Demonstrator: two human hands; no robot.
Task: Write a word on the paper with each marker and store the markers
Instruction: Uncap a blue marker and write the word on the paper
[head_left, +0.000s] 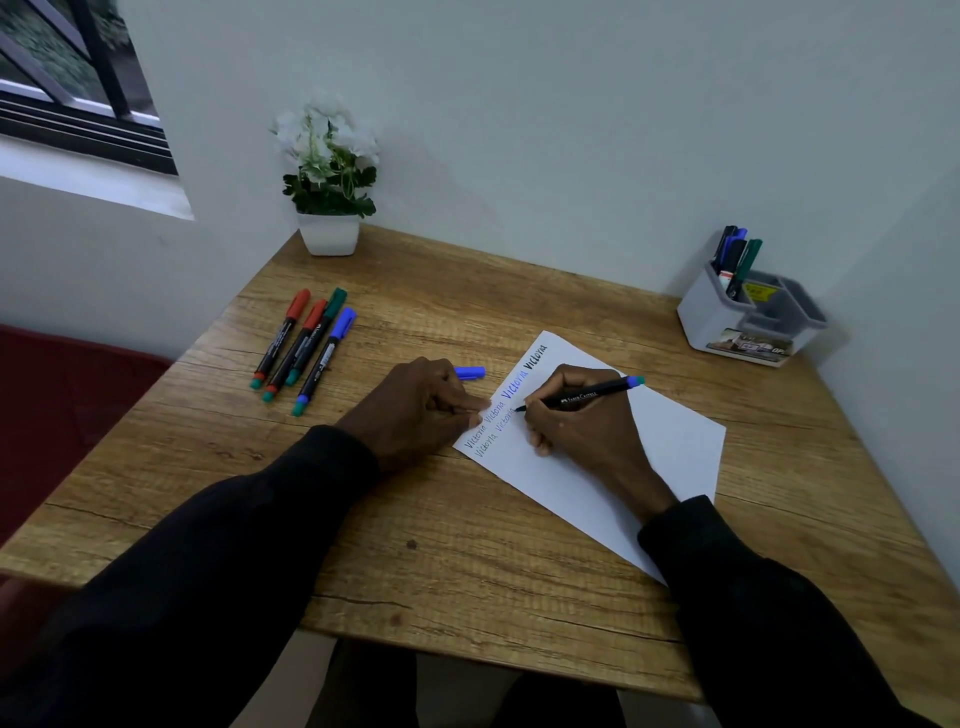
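A white paper (670, 441) lies slanted on the wooden desk, with the same word written on it several times in two rows. My right hand (582, 421) grips a black marker (582, 396) with a blue end, its tip touching the paper at the end of the lower row. My left hand (415, 405) rests at the paper's left edge, fingers curled, with a blue cap (470, 372) sticking out from it. Several capped markers (306, 343), red, green and blue, lie side by side at the left. A white and grey holder (748, 317) at the back right has several markers standing in it.
A white pot with white flowers (330, 208) stands at the desk's back left corner. Walls close the desk in at the back and right. A window is at the upper left, and a red seat (67, 395) is beside the desk's left edge.
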